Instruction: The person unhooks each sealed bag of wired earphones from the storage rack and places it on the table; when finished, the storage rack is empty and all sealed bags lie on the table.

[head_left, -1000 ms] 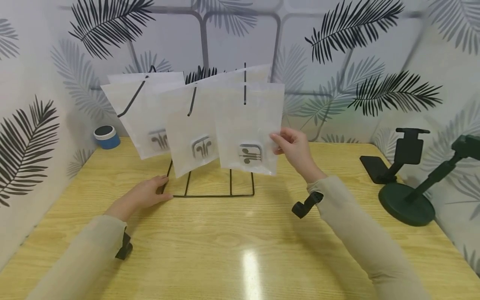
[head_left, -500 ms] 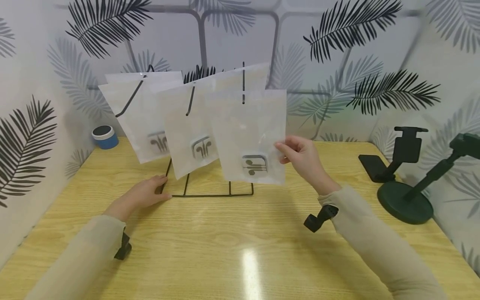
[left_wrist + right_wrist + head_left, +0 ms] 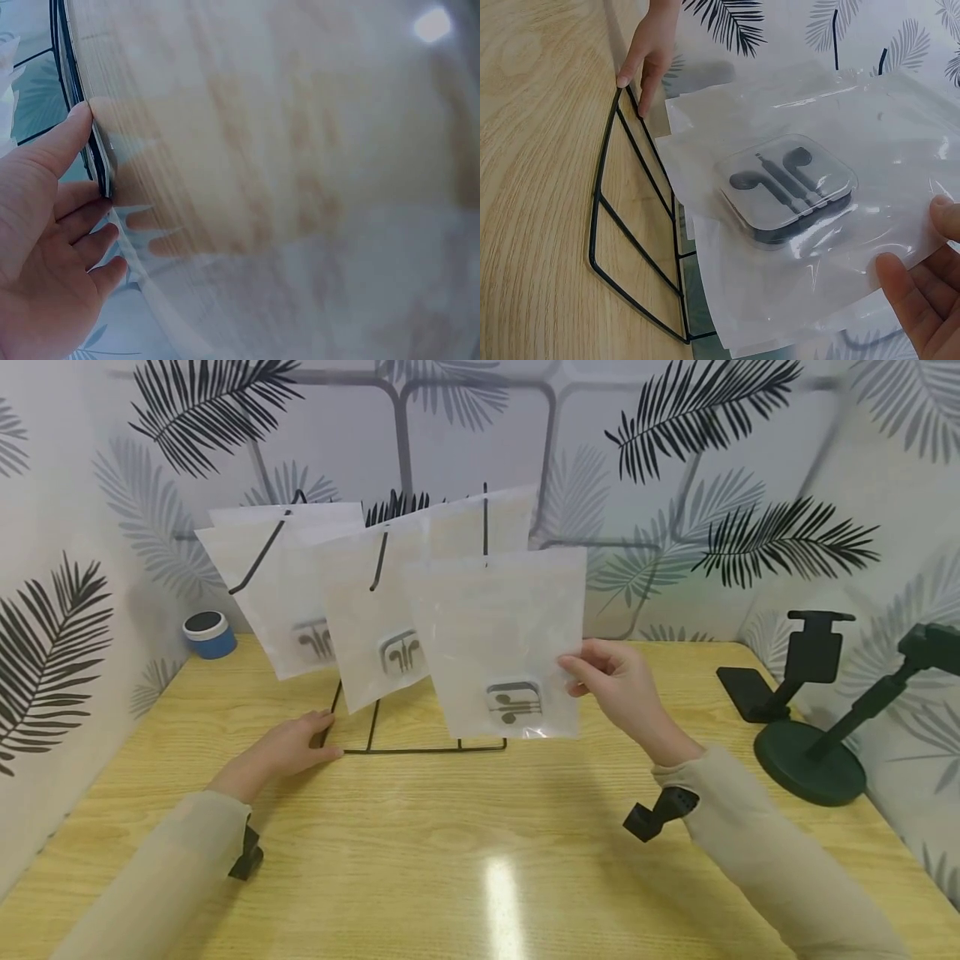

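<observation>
Head view: the right hand [image 3: 618,689] has thumb and fingers pinched on the side of a translucent bag [image 3: 495,618] of cased earphones [image 3: 514,702]. The bag has slid forward to the tip of its black hook [image 3: 485,522]; unhooking looks nearly done, though whether it is free is unclear. The left hand [image 3: 281,747] clasps a base corner of the wire rack [image 3: 420,752].

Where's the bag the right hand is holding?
In the head view, the bag is near the middle, in front of the right part of the black rack, its right edge pinched by the right hand.
</observation>
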`<state>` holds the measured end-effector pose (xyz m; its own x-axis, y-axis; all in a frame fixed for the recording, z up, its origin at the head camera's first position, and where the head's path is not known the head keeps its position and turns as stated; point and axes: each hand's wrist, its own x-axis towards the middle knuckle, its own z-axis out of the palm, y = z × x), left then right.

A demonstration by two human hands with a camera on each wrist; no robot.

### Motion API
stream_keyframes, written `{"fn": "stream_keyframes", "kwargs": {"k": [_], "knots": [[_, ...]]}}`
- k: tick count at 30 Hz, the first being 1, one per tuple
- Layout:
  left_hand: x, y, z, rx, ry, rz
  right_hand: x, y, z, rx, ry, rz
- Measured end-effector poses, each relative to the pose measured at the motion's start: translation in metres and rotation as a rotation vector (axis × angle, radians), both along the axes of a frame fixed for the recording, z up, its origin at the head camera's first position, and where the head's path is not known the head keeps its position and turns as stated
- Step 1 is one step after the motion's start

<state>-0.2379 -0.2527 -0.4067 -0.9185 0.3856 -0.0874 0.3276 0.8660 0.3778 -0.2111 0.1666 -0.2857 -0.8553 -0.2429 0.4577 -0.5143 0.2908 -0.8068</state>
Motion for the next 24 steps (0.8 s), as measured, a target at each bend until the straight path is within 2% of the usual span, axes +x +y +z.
{"fn": "stream_keyframes", "kwargs": {"k": [8,16,24], "knots": [[0.001,0.001,-0.001,0.006,-0.01,0.012,-0.003,0.024,-0.017,-0.051,-0.003,-0.02],[0.001,0.002,0.0,0.006,-0.009,0.003,0.002,0.055,-0.03,-0.053,-0.007,-0.107],[0.0,0.001,0.002,-0.009,-0.017,-0.002,-0.001,0.077,-0.046,-0.054,-0.029,-0.156]]}}
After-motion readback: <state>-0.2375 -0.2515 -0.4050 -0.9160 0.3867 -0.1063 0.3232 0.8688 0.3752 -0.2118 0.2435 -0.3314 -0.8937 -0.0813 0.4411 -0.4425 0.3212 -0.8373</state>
